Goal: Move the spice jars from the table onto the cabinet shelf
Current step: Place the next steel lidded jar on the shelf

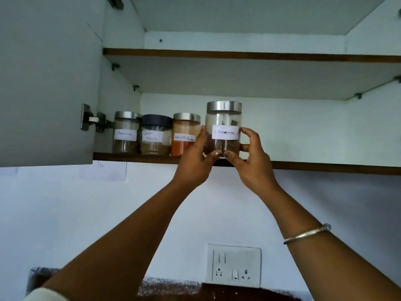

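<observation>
A clear jar labelled cinnamon (223,118) with a steel lid is at the front edge of the lower cabinet shelf (325,167). My left hand (195,161) grips its left side and my right hand (249,161) grips its right side, thumbs meeting under its front. To its left three jars stand in a row on the shelf: a red chilli powder jar (185,133), a black-lidded masala jar (155,135) and a steel-lidded jar (125,133) with brown contents. Whether the cinnamon jar's base rests on the shelf is hidden by my thumbs.
The open cabinet door (47,83) hangs at the left on a hinge (93,120). An upper shelf (238,54) runs above. The lower shelf is bare to the right of the cinnamon jar. A wall socket panel (234,266) sits below, above a dark countertop (217,292).
</observation>
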